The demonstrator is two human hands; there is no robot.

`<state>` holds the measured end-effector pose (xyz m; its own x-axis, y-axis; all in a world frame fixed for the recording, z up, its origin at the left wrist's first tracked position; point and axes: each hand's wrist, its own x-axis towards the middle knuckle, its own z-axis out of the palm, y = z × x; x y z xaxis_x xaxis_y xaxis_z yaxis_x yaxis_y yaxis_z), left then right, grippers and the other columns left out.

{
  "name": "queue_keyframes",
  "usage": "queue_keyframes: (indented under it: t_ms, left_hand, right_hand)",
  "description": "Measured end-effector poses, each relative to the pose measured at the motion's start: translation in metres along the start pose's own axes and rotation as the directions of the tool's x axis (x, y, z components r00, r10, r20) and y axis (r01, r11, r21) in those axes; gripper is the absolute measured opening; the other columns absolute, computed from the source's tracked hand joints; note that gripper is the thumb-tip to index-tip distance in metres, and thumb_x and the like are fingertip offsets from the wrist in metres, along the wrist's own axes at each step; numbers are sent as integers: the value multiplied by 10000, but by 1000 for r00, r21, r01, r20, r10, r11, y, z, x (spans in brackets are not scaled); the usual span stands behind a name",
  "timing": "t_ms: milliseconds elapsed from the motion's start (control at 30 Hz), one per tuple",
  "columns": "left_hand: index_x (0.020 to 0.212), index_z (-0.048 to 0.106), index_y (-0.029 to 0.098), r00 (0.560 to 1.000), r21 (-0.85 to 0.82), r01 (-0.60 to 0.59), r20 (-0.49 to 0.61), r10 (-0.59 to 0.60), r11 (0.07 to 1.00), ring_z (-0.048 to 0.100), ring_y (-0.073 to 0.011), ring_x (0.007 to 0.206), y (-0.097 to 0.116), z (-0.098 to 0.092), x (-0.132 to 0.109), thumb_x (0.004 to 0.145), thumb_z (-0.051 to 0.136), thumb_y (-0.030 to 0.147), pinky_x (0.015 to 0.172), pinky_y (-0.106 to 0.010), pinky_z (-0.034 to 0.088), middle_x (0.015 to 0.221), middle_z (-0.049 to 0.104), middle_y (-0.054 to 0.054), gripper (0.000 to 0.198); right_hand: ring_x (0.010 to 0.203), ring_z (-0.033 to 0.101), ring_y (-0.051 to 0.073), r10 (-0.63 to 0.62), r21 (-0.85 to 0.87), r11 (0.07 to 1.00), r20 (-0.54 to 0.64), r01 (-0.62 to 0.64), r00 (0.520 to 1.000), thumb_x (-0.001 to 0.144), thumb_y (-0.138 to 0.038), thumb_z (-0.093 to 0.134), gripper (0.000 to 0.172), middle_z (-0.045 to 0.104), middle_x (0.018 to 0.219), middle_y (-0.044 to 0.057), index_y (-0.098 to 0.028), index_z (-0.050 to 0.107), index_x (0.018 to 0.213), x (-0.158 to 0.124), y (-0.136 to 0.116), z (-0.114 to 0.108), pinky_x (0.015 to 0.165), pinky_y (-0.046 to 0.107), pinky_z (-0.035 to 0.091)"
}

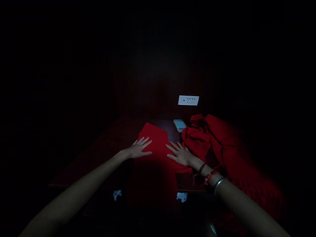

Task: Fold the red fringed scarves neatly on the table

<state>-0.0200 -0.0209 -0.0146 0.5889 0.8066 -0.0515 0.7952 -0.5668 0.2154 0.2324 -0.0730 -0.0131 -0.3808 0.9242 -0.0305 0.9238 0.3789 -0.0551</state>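
A piece of red cloth (158, 144) lies flat on a dark wooden table (98, 158), and its near part hangs over the front edge. My left hand (138, 149) rests on the cloth's left side with its fingers spread. On the right side, my right hand (181, 155) presses down flat, fingers apart, by a small fold of the same red. Neither hand grips anything. A ring shows on the left hand, and bracelets circle the right wrist. The cloth's lower end fades into shadow.
A heap of red fabric (222, 141) with a fringed edge fills the table's right side and drops over the front. Beside it lies a pixelated pale object (179, 125). A white socket panel (188, 100) is on the back wall. The surroundings are very dark.
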Motion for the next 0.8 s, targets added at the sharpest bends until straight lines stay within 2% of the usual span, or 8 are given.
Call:
queue_keyframes:
  t_ms: [167, 300, 467, 567, 633, 700, 767, 800]
  left_hand:
    - [1316, 121, 232, 998, 6, 56, -10, -56, 998, -14, -294, 1239, 4, -3, 22, 673, 271, 694, 957, -488, 79, 1376, 27, -94, 806]
    - [1314, 114, 250, 995, 8, 99, -15, -99, 995, -35, -291, 1237, 5, -7, 43, 651, 241, 723, 963, -476, 71, 1378, 6, -80, 825]
    - [1314, 83, 276, 982, 34, 187, -6, -187, 982, -75, -300, 1227, 3, -12, 44, 621, 197, 755, 961, -486, 60, 1374, -49, -67, 850]
    - [1320, 63, 237, 946, 57, 316, 54, -319, 947, -38, -329, 1225, 8, -16, 36, 598, 169, 775, 955, -496, 87, 1371, -47, -97, 906]
    - [1322, 96, 185, 916, 103, 392, 50, -398, 914, 1, -332, 1228, 15, -16, 32, 608, 161, 768, 957, -490, 97, 1369, -13, -130, 924]
    - [1318, 142, 126, 910, 160, 413, -40, -412, 897, 4, -316, 1234, 22, -14, 31, 653, 145, 733, 967, -473, 92, 1366, 19, -151, 901]
    - [1316, 142, 91, 931, 193, 358, -142, -335, 914, -26, -289, 1239, 28, -10, 32, 697, 117, 692, 978, -445, 87, 1367, 14, -144, 863]
    - [1317, 130, 85, 947, 194, 309, -152, -283, 931, -37, -278, 1239, 30, -7, 33, 707, 109, 682, 981, -429, 90, 1368, 1, -138, 854]
  right_hand:
    - [1235, 111, 271, 1, 0, 1000, 26, -1, 1000, 786, -585, 142, 616, 138, 1373, 71, -268, 125, 1313, 15, 37, -2, 950, 472, 175]
    - [1238, 106, 261, 23, 30, 999, 15, -23, 1000, 792, -575, 148, 622, 149, 1370, 80, -235, 154, 1313, 35, 51, -6, 951, 461, 180]
    - [1225, 164, 232, -34, 16, 999, -123, 36, 992, 811, -529, 184, 609, 270, 1324, 112, -156, 280, 1283, 48, 61, -2, 977, 377, 173]
    - [1207, 197, 246, -46, -42, 998, -239, 37, 970, 816, -496, 228, 554, 314, 1296, 116, -164, 370, 1236, 46, 58, -6, 970, 418, 164]
    - [1207, 194, 251, -73, -58, 997, -296, 58, 952, 816, -485, 247, 528, 304, 1302, 105, -191, 366, 1237, 43, 50, -11, 969, 440, 142]
    - [1216, 179, 249, -101, -10, 995, -265, 102, 959, 802, -524, 240, 565, 261, 1327, 86, -225, 281, 1279, 40, 40, -14, 968, 436, 150]
    - [1231, 134, 266, -91, 59, 993, -126, 99, 988, 771, -592, 208, 627, 191, 1360, 64, -271, 167, 1309, 38, 31, -13, 961, 461, 149]
    - [1236, 99, 281, -70, 81, 994, -46, 74, 996, 755, -620, 191, 649, 149, 1373, 52, -295, 119, 1311, 38, 28, -11, 955, 489, 131]
